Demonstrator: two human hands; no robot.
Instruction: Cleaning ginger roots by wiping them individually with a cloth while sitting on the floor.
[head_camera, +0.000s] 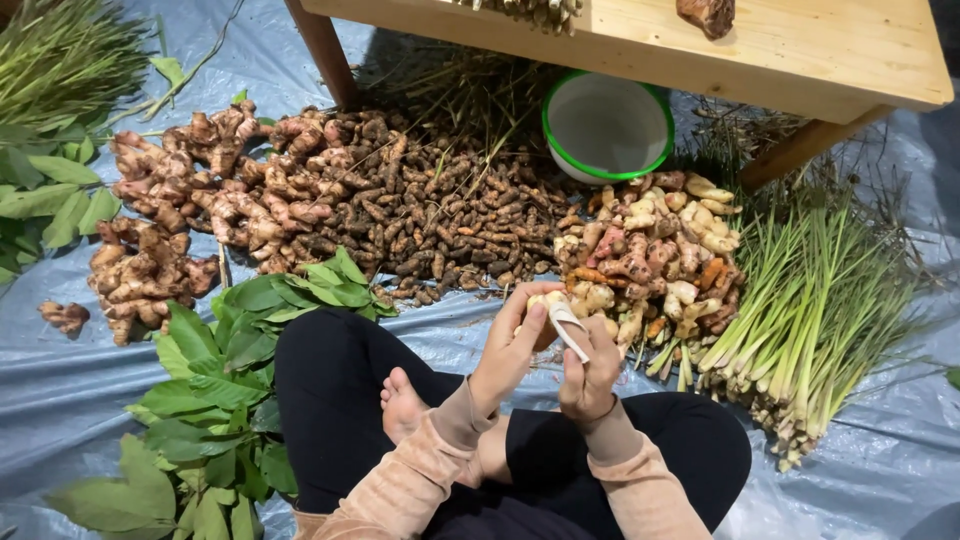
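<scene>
Head view: the person sits cross-legged on a blue-grey tarp (60, 400). The left hand (512, 345) has its grip closed around a pale root piece (547, 300), held above the lap just before the heap of mixed rhizomes (650, 250). The right hand (590, 375) has its grip closed on a small white-bladed scraper (568, 325), whose blade touches the root piece. Green leaves (220, 400) lie beside the left knee. Lemongrass stalks (810, 310) lie to the right. A green-rimmed white bowl (607, 125) stands under the wooden desk (700, 45).

root piece (540, 300): mostly hidden in left hand (515, 345) | wooden table (700, 45): cut off at top
</scene>
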